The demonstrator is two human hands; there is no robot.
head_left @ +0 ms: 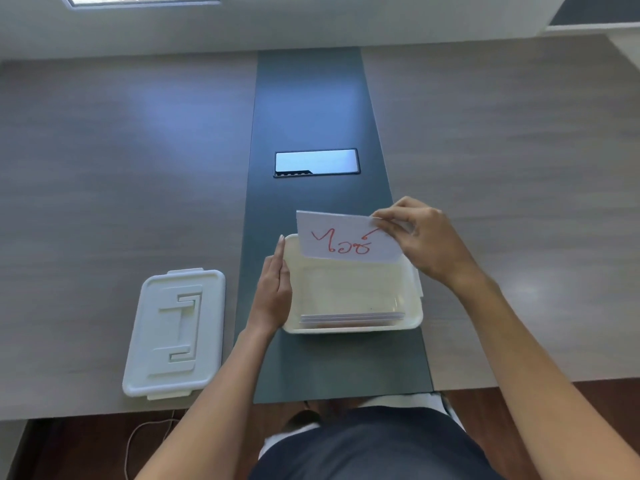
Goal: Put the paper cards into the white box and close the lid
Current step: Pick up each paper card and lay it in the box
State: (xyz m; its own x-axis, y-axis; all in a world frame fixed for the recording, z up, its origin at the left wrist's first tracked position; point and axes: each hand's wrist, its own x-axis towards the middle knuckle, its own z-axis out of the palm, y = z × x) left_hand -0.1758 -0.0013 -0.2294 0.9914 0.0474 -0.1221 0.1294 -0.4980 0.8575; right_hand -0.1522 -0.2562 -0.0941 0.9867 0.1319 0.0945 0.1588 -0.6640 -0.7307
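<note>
Seen from above, a person sits at a grey wood-grain table (104, 168) with a dark strip running down its middle. On that strip, close to the near edge, stands an open white box (412, 318). A few paper cards (353, 317) already stand on edge inside it, leaning against the near wall.

The right hand (429, 242) hovers over the box's far right corner, thumb and fingers pinched on the top right corner of a white paper card (341, 239) with red handwriting. The card hangs upright, its lower edge dipping just below the far rim.

The left hand (273, 289) lies flat and open against the box's left outer wall, fingers straight and pointing away — it grips nothing.

The white lid (175, 334) lies flat on the table to the left, apart from the box. Farther along the dark strip sits a recessed cable hatch (316, 162).
</note>
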